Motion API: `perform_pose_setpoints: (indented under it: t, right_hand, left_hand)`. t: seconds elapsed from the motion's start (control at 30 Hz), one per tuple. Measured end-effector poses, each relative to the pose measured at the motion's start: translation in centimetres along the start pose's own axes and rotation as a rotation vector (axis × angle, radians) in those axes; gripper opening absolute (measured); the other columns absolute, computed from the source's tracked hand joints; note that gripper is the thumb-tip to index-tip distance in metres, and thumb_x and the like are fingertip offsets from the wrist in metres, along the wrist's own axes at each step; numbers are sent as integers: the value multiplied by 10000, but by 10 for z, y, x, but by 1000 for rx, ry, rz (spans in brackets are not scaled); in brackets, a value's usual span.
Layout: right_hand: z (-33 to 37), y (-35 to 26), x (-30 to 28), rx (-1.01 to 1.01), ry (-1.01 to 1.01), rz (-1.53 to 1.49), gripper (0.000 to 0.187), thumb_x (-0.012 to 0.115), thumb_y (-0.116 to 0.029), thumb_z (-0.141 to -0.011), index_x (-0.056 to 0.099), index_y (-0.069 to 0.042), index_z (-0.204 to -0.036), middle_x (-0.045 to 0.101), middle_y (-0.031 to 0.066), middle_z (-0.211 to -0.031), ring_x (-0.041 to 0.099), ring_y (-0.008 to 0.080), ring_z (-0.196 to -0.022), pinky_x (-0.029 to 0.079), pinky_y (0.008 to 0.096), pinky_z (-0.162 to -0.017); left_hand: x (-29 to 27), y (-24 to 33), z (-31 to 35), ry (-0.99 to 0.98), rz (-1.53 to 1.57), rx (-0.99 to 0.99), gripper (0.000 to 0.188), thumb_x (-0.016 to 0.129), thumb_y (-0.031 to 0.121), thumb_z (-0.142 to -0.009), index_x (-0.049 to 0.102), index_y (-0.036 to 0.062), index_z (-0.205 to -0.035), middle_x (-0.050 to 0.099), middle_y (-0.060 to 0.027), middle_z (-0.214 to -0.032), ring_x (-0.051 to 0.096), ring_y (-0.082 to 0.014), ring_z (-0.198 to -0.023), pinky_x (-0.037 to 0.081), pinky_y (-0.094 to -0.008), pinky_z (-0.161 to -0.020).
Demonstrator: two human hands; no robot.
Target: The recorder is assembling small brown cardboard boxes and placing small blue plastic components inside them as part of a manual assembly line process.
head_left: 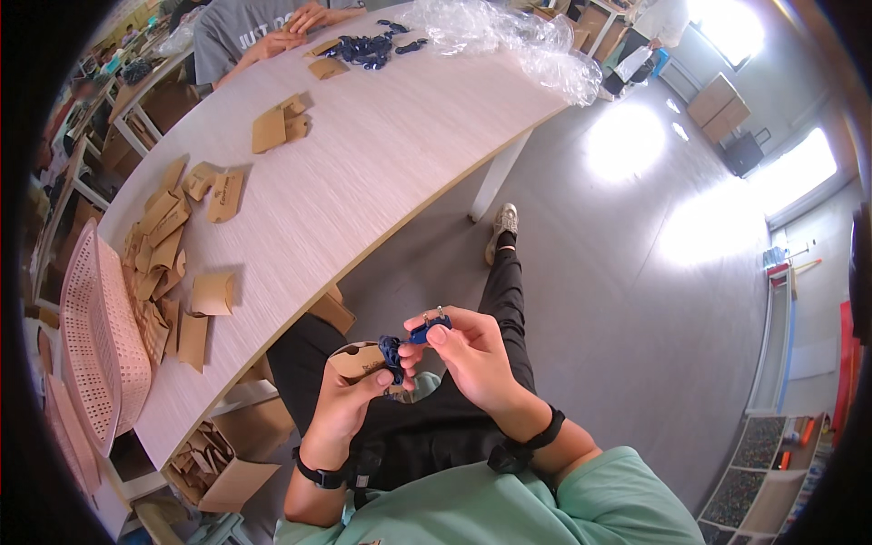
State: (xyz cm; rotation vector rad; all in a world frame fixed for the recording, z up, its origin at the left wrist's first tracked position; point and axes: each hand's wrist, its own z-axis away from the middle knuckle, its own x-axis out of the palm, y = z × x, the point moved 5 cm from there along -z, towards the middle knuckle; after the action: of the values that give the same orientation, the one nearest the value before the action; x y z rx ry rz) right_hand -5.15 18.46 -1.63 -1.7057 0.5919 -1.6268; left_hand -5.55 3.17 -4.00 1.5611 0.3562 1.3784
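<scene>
**Blue plug point(431, 331) in right hand point(477, 360); cable coil point(391, 352) and card sleeve point(358, 362) in left point(349, 400)**

Table point(363, 173) is largest, ahead and to the left; both hands are off its near edge, above the lap. Pink basket point(102, 336) at its left end, sleeve pile point(165, 234) just beside; dark print on some pieces. Co-worker's gray shirt point(227, 41) at the far side carries pale lettering. Dark blue cable heap point(363, 53) near that co-worker.

Left hand closed on sleeve and coil, thumb at the coil's lower end. Right hand pinches the plug, thumb against fingers. Can't tell if its lower fingers touch the coil.

Held sleeve: long axis roughly left-right, lying left of the coil. Dark print on its face, partly covered, too small to make out.
Coil: long axis runs away from the person, between the hands.
Plug: right of the coil, body slanting up to the right. Pins point(440, 312) point away from the person.
</scene>
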Motion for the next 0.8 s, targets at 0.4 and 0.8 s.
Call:
perform_pose_setpoints:
  t: [0.4,0.8]
  right_hand:
    - [3,-9,7,-361,6,1033,209,573,-151,-959,643,42,-920,661,100,-790,666,164,-720,504,271,-653]
    - [-7,-27,23,-512,-193,1317,147,682,-131,-834,563,-47,-813,517,88,-710,511,278,-662,394,367,-628]
  left_hand:
    - [-5,5,-1,176,72,102,147,670,92,-905,623,-11,-999,673,-98,-894,658,-176,-792,537,-307,-743]
    - [3,14,-6,144,-240,128,214,710,4,-864,672,-47,-1068,659,-21,-989,602,-79,-875,483,-203,-770]
